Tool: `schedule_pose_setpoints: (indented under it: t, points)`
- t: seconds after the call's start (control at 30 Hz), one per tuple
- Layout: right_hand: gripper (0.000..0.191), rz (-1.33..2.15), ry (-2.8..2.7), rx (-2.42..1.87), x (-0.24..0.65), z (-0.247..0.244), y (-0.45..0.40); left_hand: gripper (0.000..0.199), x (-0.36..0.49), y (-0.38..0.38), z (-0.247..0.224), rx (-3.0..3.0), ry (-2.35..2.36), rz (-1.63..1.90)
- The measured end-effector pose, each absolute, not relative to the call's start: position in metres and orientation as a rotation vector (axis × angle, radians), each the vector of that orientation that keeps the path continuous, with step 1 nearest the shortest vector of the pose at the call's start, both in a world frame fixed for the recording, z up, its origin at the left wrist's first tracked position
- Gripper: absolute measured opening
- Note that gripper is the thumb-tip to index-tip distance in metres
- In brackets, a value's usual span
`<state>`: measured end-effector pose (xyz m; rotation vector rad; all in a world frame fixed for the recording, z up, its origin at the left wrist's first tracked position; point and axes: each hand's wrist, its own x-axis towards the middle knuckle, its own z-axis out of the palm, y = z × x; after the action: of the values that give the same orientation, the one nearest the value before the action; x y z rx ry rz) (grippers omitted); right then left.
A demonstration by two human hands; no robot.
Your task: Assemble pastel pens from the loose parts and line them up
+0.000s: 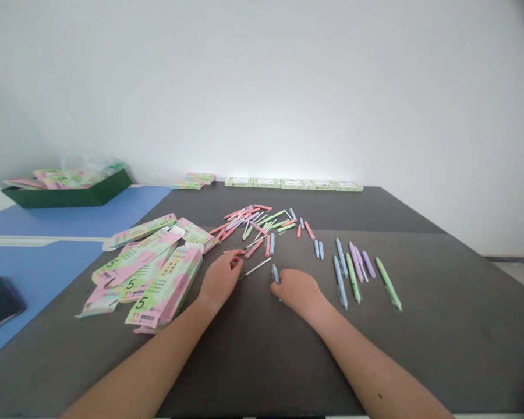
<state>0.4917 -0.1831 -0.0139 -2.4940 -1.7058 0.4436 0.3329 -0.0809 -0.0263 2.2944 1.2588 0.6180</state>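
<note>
My right hand [297, 291] is closed around a light blue pen piece [275, 272], whose clip end sticks out past the fingers. To its left, my left hand [220, 278] lies low over the table with thumb and index finger apart. Its fingertips are at a pink pen piece [234, 251], partly hidden. A white refill [257, 267] lies beside the left thumb. Just beyond both hands spreads a loose pile of pen parts [255, 224] in pink, purple, green and blue, mixed with white refills. Two short blue grips [318, 249] lie right of the pile.
Right of my hands lie several blue, purple and green pens [353, 270]. Pink-green cartons [157, 279] are heaped at left. White-green boxes [294, 183] line the back edge. A green tray [70, 196] with packaging and a dark phone [0, 302] rest on the blue surface.
</note>
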Motion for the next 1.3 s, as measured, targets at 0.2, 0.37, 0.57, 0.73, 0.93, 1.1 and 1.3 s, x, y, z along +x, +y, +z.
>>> schedule_pose_setpoints:
  t: [0.2, 0.37, 0.57, 0.73, 0.93, 1.1, 1.3]
  points:
    - [0.021, 0.722, -1.359, -2.183, 0.517, -0.013, -0.186, 0.026, 0.329, -0.083, -0.027, 2.420, 1.226, 0.483]
    - [0.027, 1.027, -1.052, -1.816, 0.519, -0.013, -0.188, 0.021, 0.333, -0.093, -0.031, 2.490, 1.235, 0.333]
    - [0.022, 1.279, -0.693, -1.482, 0.516, -0.010, -0.186, 0.024, 0.337, -0.097, -0.036, 2.547, 1.217, 0.270]
    - [0.016, 1.292, -0.351, -1.239, 0.521, -0.006, -0.182, 0.027, 0.337, -0.095, -0.031, 2.371, 1.176, 0.391]
    - [0.015, 1.441, 0.064, -0.888, 0.529, 0.001, -0.183, 0.039, 0.337, -0.106, -0.014, 1.871, 0.995, 0.390]
    - [0.015, 1.548, 0.078, -0.714, 0.533, 0.004, -0.187, 0.034, 0.336, -0.121, -0.001, 1.865, 0.898, 0.417]
    - [0.012, 1.599, 0.018, -0.626, 0.536, 0.005, -0.189, 0.031, 0.335, -0.128, 0.004, 1.840, 0.847, 0.386]
